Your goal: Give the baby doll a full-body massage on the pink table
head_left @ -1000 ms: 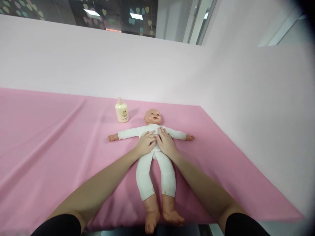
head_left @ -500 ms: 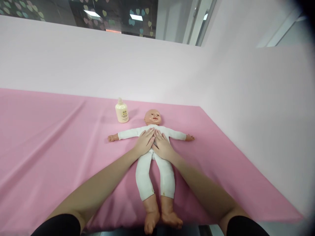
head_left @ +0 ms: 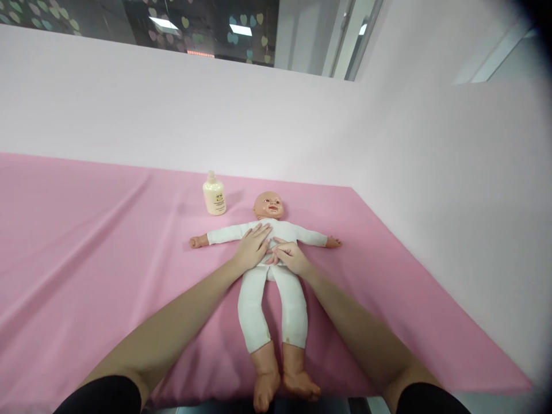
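On the doll's (head_left: 271, 253) belly, both hands lie side by side. Left hand (head_left: 251, 248): fingers spread flat, palm down on the white suit, fingertips reaching up toward the chest. No grip closed around anything; it presses, it does not pinch. Right hand (head_left: 290, 256): fingers half curled and lying across the belly toward the left hand, fingertips on the fabric; whether they nip a fold of cloth I cannot tell. The two hands touch or nearly touch at the doll's midline.

Doll: on its back on the pink sheet (head_left: 86, 241), head away from the person, arms out to either side, legs straight toward the person, bare feet at the sheet's near edge. White suit covers trunk, arms and legs; it looks fully on, not opened.

Cream bottle (head_left: 214, 197): upright, beyond the doll's arm on the person's left, just beside its head, apart from both hands, cap on.

Progress, as a judgement: hand contact is at the trunk only; limbs show no handling now, and the bottle stands untouched.

Pale pink partition (head_left: 215, 121) stands behind the doll's head.
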A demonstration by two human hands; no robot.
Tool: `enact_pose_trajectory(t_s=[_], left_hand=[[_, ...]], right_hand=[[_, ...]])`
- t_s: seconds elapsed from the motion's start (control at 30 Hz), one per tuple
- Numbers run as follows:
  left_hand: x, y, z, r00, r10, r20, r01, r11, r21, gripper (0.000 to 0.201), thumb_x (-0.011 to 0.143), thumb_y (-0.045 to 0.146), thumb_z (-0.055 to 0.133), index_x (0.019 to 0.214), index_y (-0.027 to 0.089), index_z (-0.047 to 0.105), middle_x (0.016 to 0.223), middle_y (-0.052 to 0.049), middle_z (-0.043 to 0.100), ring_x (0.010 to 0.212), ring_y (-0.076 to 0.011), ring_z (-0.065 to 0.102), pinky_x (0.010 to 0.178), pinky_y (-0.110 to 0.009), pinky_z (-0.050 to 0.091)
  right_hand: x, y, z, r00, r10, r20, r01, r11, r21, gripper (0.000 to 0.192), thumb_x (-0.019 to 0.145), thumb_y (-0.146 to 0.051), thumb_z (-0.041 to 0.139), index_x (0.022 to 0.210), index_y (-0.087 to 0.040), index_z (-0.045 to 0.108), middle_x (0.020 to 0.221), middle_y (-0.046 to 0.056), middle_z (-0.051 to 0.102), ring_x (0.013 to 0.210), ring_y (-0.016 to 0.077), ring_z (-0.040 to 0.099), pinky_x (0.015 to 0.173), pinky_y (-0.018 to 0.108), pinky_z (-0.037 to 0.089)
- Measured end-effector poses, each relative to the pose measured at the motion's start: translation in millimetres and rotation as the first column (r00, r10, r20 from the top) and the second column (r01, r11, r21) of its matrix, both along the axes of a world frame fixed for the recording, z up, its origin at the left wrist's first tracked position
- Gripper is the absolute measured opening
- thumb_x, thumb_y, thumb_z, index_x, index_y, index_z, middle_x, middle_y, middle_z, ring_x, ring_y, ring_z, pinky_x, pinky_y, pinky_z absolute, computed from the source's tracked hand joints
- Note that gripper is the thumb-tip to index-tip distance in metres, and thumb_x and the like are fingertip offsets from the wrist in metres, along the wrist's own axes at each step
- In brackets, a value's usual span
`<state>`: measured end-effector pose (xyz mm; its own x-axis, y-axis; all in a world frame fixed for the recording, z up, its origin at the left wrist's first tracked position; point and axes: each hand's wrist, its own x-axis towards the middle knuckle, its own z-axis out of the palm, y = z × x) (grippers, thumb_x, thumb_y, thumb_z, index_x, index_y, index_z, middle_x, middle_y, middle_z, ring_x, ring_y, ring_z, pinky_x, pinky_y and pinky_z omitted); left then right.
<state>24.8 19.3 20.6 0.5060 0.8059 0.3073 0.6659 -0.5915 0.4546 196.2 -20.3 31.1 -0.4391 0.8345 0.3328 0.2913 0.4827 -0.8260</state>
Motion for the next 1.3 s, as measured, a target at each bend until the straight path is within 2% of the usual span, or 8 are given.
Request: enact_pose_trajectory(t_s=[0.17, 0.27, 0.37, 0.47, 0.6, 0.77, 1.03, 1.3], left_hand=[[2.3, 4.3, -9.7, 0.982, 0.185, 0.03, -0.185, 0.983, -0.004, 0.06, 0.094, 0.035, 0.035, 0.145, 0.004, 0.031, 0.153, -0.022, 0.028, 0.144, -0.0313, 0.024, 0.115, -0.051, 0.025], [1.9, 4.6, -13.7, 0.971, 0.239, 0.031, -0.239, 0.971, 0.006, 0.067, 0.093, 0.039, 0.038, 0.145, -0.002, 0.027, 0.152, -0.028, 0.025, 0.145, -0.0356, 0.02, 0.114, -0.054, 0.026], [0.2, 1.8, -11.7, 0.996, 0.082, -0.044, -0.079, 0.995, 0.062, 0.06, 0.094, 0.036, 0.035, 0.145, 0.004, 0.032, 0.152, -0.023, 0.031, 0.144, -0.034, 0.023, 0.115, -0.057, 0.022], [-0.7, -1.3, -7.4, 0.974, -0.201, -0.105, 0.216, 0.962, 0.166, 0.051, 0.09, 0.031, 0.041, 0.137, 0.015, 0.047, 0.146, -0.014, 0.045, 0.14, -0.0293, 0.035, 0.116, -0.054, 0.021], [0.8, -3.4, -3.3, 0.909, -0.41, -0.075, 0.415, 0.875, 0.247, 0.043, 0.084, 0.026, 0.047, 0.123, 0.015, 0.061, 0.126, -0.012, 0.063, 0.121, -0.0268, 0.054, 0.104, -0.046, 0.042], [2.6, -3.9, 0.7, 0.882, -0.468, -0.063, 0.466, 0.841, 0.276, 0.031, 0.088, 0.023, 0.045, 0.106, 0.018, 0.069, 0.111, -0.009, 0.07, 0.108, -0.023, 0.062, 0.098, -0.041, 0.048], [-0.1, -1.3, -4.9, 0.944, -0.292, 0.153, 0.255, 0.941, 0.224, 0.038, 0.095, 0.025, 0.036, 0.122, 0.02, 0.063, 0.124, -0.006, 0.066, 0.123, -0.0189, 0.056, 0.109, -0.042, 0.042], [-2.1, -1.6, -3.4, 0.977, -0.155, 0.15, 0.13, 0.978, 0.16, 0.046, 0.096, 0.028, 0.03, 0.135, 0.015, 0.05, 0.14, -0.009, 0.053, 0.135, -0.0195, 0.044, 0.116, -0.043, 0.033]], right_hand=[[-0.6, -0.6, -8.2, 0.987, -0.156, -0.024, 0.156, 0.988, 0.002, 0.052, 0.093, -0.038, 0.041, 0.044, -0.021, 0.05, 0.05, -0.001, 0.057, 0.069, 0.0159, 0.064, 0.103, 0.039, 0.041], [-1.9, -5.0, -6.6, 0.977, -0.211, 0.018, 0.206, 0.967, 0.15, 0.037, 0.093, -0.033, 0.041, 0.069, -0.019, 0.065, 0.067, 0.002, 0.063, 0.074, 0.0167, 0.062, 0.093, 0.038, 0.047], [-3.1, -9.1, -1.1, 0.963, -0.236, 0.129, 0.174, 0.914, 0.367, 0.033, 0.092, -0.029, 0.043, 0.116, -0.02, 0.064, 0.111, 0.009, 0.065, 0.107, 0.0215, 0.058, 0.099, 0.041, 0.044], [-5.4, -9.8, 3.4, 0.909, -0.236, 0.343, 0.049, 0.879, 0.475, 0.046, 0.091, -0.029, 0.046, 0.136, -0.023, 0.051, 0.147, 0.009, 0.041, 0.138, 0.0272, 0.033, 0.113, 0.049, 0.028], [-8.9, -5.0, 4.6, 0.85, -0.184, 0.493, -0.039, 0.912, 0.409, 0.047, 0.096, -0.03, 0.038, 0.143, -0.027, 0.042, 0.152, 0.003, 0.039, 0.142, 0.023, 0.028, 0.118, 0.05, 0.016], [3.0, 16.1, -1.8, 0.866, -0.257, 0.428, 0.141, 0.948, 0.285, 0.046, 0.1, -0.035, 0.025, 0.139, -0.027, 0.048, 0.148, 0.001, 0.044, 0.144, 0.0205, 0.028, 0.118, 0.048, 0.017], [16.4, 29.4, -24.4, 0.71, -0.511, 0.486, 0.48, 0.855, 0.197, 0.062, 0.096, -0.036, 0.03, 0.147, 0.0, 0.028, 0.153, 0.021, 0.03, 0.145, 0.0274, 0.024, 0.119, 0.044, 0.021], [-5.3, 12.6, -20.7, 0.606, -0.564, 0.561, 0.467, 0.823, 0.323, 0.061, 0.095, -0.033, 0.035, 0.14, 0.008, 0.035, 0.144, 0.031, 0.039, 0.14, 0.0351, 0.034, 0.114, 0.05, 0.028]])
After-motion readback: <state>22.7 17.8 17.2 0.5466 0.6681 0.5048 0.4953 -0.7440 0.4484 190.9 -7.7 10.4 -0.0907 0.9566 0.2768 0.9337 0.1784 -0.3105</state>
